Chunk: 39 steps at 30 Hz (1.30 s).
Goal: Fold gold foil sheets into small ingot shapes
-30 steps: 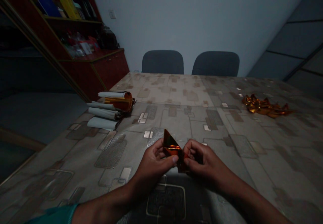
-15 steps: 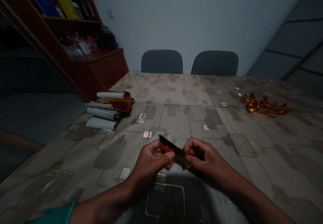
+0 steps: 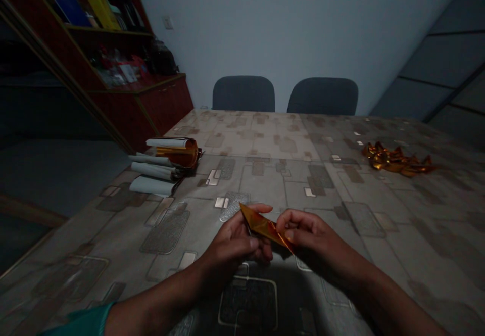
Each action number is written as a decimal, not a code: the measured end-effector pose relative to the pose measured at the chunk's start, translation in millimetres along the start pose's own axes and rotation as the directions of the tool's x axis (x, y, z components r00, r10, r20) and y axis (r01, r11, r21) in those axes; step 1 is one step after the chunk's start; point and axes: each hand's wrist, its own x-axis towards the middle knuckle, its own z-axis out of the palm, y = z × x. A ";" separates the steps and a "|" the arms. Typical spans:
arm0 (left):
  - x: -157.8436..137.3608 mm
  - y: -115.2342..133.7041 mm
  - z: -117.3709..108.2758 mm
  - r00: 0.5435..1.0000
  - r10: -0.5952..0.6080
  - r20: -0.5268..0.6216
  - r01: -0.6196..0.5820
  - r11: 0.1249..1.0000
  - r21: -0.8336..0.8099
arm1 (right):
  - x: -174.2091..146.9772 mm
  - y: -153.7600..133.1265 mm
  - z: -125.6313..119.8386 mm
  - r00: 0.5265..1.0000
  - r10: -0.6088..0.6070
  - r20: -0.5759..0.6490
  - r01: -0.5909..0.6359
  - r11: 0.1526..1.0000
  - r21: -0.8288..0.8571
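Between my hands is a folded piece of shiny gold foil paper, pointed at its upper left end. My right hand pinches its lower right end between thumb and fingers. My left hand cradles the left part: the index finger stretches behind it, the other fingers curl beneath, and the thumb lies just below the foil's edge. The inner side of the foil is hidden. At the left of the table is a stack of curled gold-and-white paper sheets. Several folded gold pieces lie in a heap at the right.
The table has a patterned cover. Two grey chairs stand at its far side against a pale wall. A red-brown cabinet with filled shelves stands at the left.
The foil paper has turned, showing more of its bright gold face. My left thumb has come off it, and the left index finger has stretched out behind it. My right hand keeps its pinch.
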 end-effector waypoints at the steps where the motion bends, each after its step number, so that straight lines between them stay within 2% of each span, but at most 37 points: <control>1: 0.4 0.4 0.2 1.000 -0.011 -0.009 0.011 1.000 -0.017 | 0.0 0.9 -1.4 1.000 0.004 -0.004 -0.004 1.000 0.030; 4: 3.7 -3.0 -2.9 0.997 -0.021 -0.073 0.020 1.000 -0.011 | -0.2 1.5 -3.5 1.000 0.020 -0.014 -0.018 0.992 0.121; 7: 7.0 -10.4 -9.2 0.993 0.061 -0.103 -0.058 0.998 0.035 | 0.0 -0.8 -2.5 0.998 0.057 0.002 -0.056 0.976 0.209; 11: 7.1 -14.6 -10.5 0.978 0.119 -0.171 -0.103 0.990 0.101 | -0.6 -6.1 0.3 0.995 0.069 0.073 -0.087 0.955 0.283; 14: 5.9 -11.4 -4.9 0.959 0.138 -0.247 -0.120 0.989 0.085 | -2.9 -9.6 1.1 0.989 0.058 0.139 -0.098 0.948 0.302; 16: 5.8 -9.1 -1.6 0.939 0.154 -0.309 -0.134 0.987 0.085 | -4.6 -10.9 1.3 0.987 0.015 0.160 -0.059 0.962 0.268; 18: 6.2 -8.2 -0.2 0.915 0.173 -0.364 -0.146 0.984 0.100 | -5.4 -10.6 1.9 0.989 -0.036 0.141 0.014 0.988 0.151; 22: 6.1 -9.4 -0.4 0.898 0.200 -0.393 -0.165 0.979 0.123 | -2.7 -4.3 5.3 0.997 -0.075 -0.009 0.074 0.992 -0.101; 30: 8.0 -10.7 2.7 0.949 0.187 -0.256 -0.156 0.978 0.137 | 5.3 9.7 11.6 0.970 -0.163 -0.180 0.131 0.976 -0.175; 33: 11.5 -11.4 2.5 0.942 0.191 -0.276 -0.158 0.978 0.139 | 8.0 11.6 13.7 0.960 -0.184 -0.211 0.135 0.964 -0.228; 37: 13.7 -11.3 3.2 0.929 0.187 -0.321 -0.146 0.978 0.147 | 12.0 14.7 18.0 0.947 -0.216 -0.240 0.172 0.967 -0.191; 39: 13.6 -11.1 3.7 0.927 0.181 -0.329 -0.142 0.980 0.140 | 12.3 15.1 19.0 0.934 -0.257 -0.248 0.198 0.950 -0.241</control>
